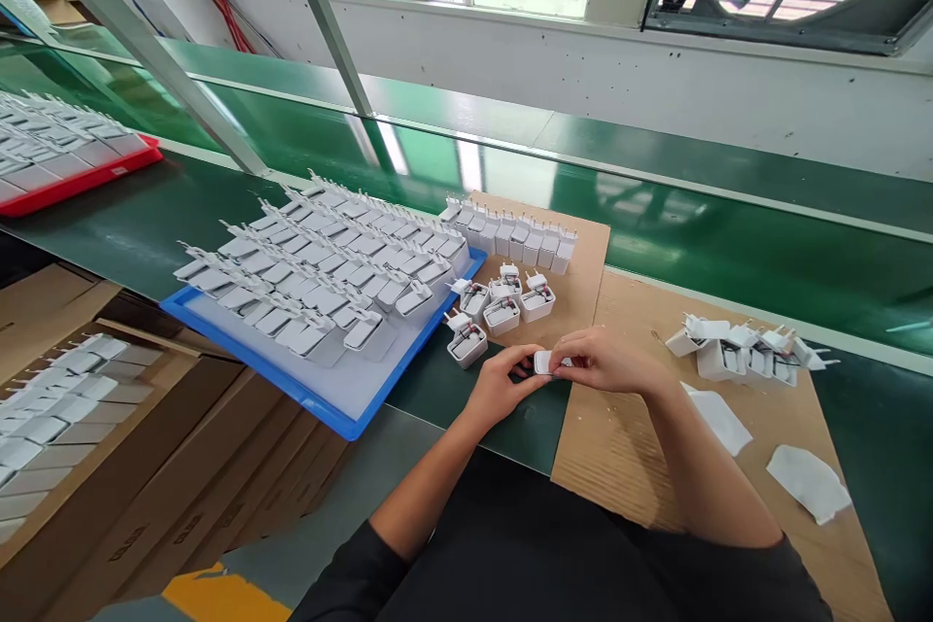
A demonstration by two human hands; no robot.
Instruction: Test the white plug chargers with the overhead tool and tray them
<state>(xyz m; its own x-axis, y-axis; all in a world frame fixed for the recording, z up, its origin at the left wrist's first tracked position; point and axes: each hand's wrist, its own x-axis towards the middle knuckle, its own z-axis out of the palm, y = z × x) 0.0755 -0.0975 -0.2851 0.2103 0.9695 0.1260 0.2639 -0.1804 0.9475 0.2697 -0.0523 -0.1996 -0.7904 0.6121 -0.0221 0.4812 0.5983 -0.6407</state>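
Observation:
Between my two hands is a white plug adapter (541,362), held over the bench's front edge. My left hand (502,379) grips it from the left with thumb and fingers. My right hand (598,360) pinches its right side, and the fingers cover that part. Just beyond my hands stand several opened adapters (501,313) with wiring showing inside. Behind these is a row of closed white adapters (517,238), pins up. Farther right, a cluster of opened adapters (743,355) sits on the cardboard sheet (627,428).
A blue tray (350,423) full of white adapters stands to the left, with a red tray (138,160) beyond it. Cartons (167,466), one holding adapters, are below at left. Two white sheets (809,483) lie at right. A metal post (331,29) rises behind the bench.

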